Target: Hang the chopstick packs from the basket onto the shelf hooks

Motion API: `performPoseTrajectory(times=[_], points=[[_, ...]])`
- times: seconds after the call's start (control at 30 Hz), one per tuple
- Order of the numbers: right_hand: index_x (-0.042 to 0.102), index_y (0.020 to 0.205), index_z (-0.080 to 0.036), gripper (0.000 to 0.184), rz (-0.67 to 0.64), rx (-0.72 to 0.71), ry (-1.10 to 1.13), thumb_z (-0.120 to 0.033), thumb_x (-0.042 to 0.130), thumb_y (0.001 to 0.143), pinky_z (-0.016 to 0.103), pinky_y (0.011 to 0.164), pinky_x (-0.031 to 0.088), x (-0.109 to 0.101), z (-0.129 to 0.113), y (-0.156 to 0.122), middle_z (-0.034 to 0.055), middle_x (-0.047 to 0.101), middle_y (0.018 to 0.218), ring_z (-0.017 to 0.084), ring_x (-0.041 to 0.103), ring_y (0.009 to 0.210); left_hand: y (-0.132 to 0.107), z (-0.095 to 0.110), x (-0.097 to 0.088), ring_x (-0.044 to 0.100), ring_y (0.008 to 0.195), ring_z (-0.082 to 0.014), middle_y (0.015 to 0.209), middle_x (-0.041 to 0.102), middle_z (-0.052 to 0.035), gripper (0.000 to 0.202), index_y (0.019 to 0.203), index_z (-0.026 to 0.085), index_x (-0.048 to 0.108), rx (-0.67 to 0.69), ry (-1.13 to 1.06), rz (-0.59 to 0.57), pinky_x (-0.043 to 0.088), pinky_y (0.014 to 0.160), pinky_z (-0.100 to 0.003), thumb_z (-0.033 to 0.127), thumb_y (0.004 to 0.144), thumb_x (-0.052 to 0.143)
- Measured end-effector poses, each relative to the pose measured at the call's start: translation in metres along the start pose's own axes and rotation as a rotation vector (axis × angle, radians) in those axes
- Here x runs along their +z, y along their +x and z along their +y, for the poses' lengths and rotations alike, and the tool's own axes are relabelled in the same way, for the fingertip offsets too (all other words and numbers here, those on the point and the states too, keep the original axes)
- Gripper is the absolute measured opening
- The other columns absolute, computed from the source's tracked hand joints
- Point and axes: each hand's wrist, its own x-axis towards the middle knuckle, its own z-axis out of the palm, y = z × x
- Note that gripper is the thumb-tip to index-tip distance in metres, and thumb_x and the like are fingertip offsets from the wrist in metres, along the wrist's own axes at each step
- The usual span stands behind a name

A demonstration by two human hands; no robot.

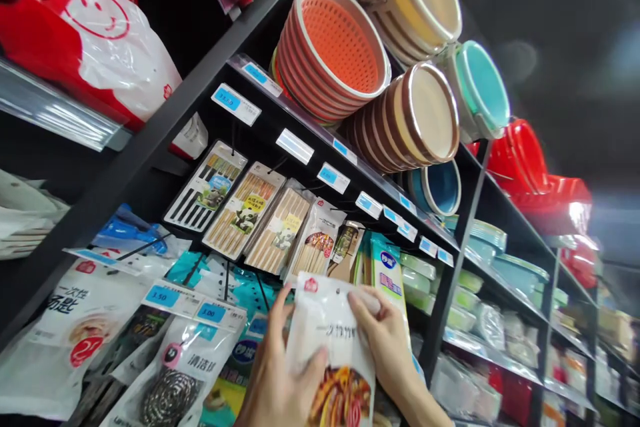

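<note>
Both my hands hold a white plastic packet (327, 333) with a red logo, dark printed characters and a food picture at its bottom. My left hand (280, 380) grips its left side, thumb lying across the front. My right hand (387, 340) pinches its upper right edge, fingers closed on the top. The packet is raised in front of a row of hanging chopstick packs (260, 217) on a black rack.
Blue price tags (235, 104) line the black shelf rails. Stacked orange colanders (333, 50) and brown, yellow and teal basins (415, 120) lie on the shelf above. Steel scourer packs (173, 380) and spoon packs (75, 330) hang at lower left. Red tubs (530, 167) stand farther right.
</note>
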Motion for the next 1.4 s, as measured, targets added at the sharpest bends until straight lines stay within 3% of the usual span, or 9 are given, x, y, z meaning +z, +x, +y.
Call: performPoseTrajectory(times=[0.13, 0.23, 0.37, 0.57, 0.9, 1.0, 1.1, 1.27, 1.4], points=[[0.070, 0.091, -0.016, 0.043, 0.129, 0.035, 0.234, -0.044, 0.087, 0.064, 0.031, 0.060, 0.055, -0.014, -0.011, 0.067, 0.0074, 0.074, 0.080, 0.023, 0.068, 0.068, 0.095, 0.014, 0.029, 0.054, 0.126, -0.0311, 0.142, 0.045, -0.0130, 0.054, 0.144, 0.028, 0.049, 0.193, 0.165, -0.153, 0.047, 0.108, -0.047, 0.024, 0.091, 0.058], [0.071, 0.082, -0.015, 0.039, 0.199, 0.032, 0.314, -0.041, 0.088, 0.059, 0.032, 0.056, 0.056, -0.017, -0.012, 0.114, 0.0078, 0.073, 0.071, 0.023, 0.067, 0.060, 0.166, 0.011, 0.052, 0.056, 0.124, -0.0324, 0.131, 0.056, -0.0173, 0.065, 0.144, 0.016, 0.051, 0.150, 0.194, -0.236, 0.044, 0.110, -0.043, 0.024, 0.083, 0.072], [0.070, 0.076, -0.015, 0.030, 0.315, -0.041, 0.323, -0.035, 0.083, 0.059, 0.031, 0.054, 0.056, -0.021, -0.015, 0.172, 0.0063, 0.073, 0.067, 0.022, 0.067, 0.058, 0.223, 0.000, 0.070, 0.059, 0.120, -0.0288, 0.125, 0.059, -0.0154, 0.064, 0.142, 0.017, 0.055, 0.209, 0.175, -0.253, 0.044, 0.109, -0.038, 0.026, 0.082, 0.075], [0.068, 0.077, -0.016, 0.021, 0.437, -0.127, 0.208, -0.031, 0.073, 0.064, 0.031, 0.061, 0.057, -0.023, -0.013, 0.223, 0.0081, 0.075, 0.074, 0.023, 0.069, 0.066, 0.258, -0.002, 0.084, 0.060, 0.115, -0.0257, 0.117, 0.060, -0.0136, 0.054, 0.137, 0.018, 0.060, 0.261, 0.213, -0.214, 0.045, 0.105, -0.035, 0.025, 0.085, 0.070], [0.070, 0.087, -0.015, 0.026, 0.471, -0.180, -0.298, -0.037, 0.063, 0.077, 0.046, 0.093, 0.050, -0.012, 0.009, 0.230, 0.0208, 0.074, 0.100, 0.039, 0.066, 0.106, 0.274, -0.033, 0.093, 0.053, 0.129, -0.0340, 0.141, 0.050, -0.0216, 0.057, 0.139, 0.010, 0.057, 0.139, 0.395, -0.264, 0.039, 0.110, -0.037, 0.026, 0.085, 0.066], [0.066, 0.107, -0.013, 0.034, 0.431, -0.198, -0.382, -0.032, 0.060, 0.080, 0.048, 0.099, 0.046, -0.013, 0.009, 0.211, 0.0188, 0.072, 0.110, 0.036, 0.065, 0.107, 0.281, -0.049, 0.100, 0.056, 0.125, -0.0356, 0.146, 0.043, -0.0240, 0.056, 0.140, 0.009, 0.054, 0.111, 0.469, -0.264, 0.041, 0.108, -0.041, 0.023, 0.086, 0.065], [0.057, 0.122, -0.016, 0.043, 0.292, -0.329, -0.505, -0.035, 0.058, 0.083, 0.047, 0.096, 0.050, -0.020, 0.009, 0.156, 0.0146, 0.066, 0.123, 0.029, 0.066, 0.103, 0.282, -0.062, 0.111, 0.052, 0.127, -0.0379, 0.147, 0.039, -0.0255, 0.055, 0.141, 0.009, 0.051, 0.101, 0.537, -0.230, 0.043, 0.106, -0.043, 0.021, 0.089, 0.064], [0.056, 0.126, -0.025, 0.033, -0.090, -0.447, -0.767, -0.029, 0.052, 0.094, 0.042, 0.094, 0.052, -0.052, -0.005, -0.012, 0.0103, 0.064, 0.123, 0.026, 0.063, 0.109, 0.267, -0.050, 0.116, 0.028, 0.140, -0.0467, 0.152, 0.027, -0.0267, 0.058, 0.146, 0.011, 0.046, 0.103, 0.635, -0.153, 0.029, 0.111, -0.058, 0.025, 0.092, 0.063], [0.063, 0.125, -0.035, 0.033, -0.426, -0.155, -0.764, -0.031, 0.062, 0.092, 0.040, 0.101, 0.049, -0.095, -0.014, -0.145, 0.0049, 0.069, 0.122, 0.026, 0.063, 0.113, 0.251, -0.029, 0.110, 0.004, 0.147, -0.0441, 0.162, -0.002, -0.0183, 0.050, 0.146, 0.004, 0.036, 0.230, 0.701, -0.133, 0.014, 0.114, -0.062, 0.031, 0.105, 0.042]])
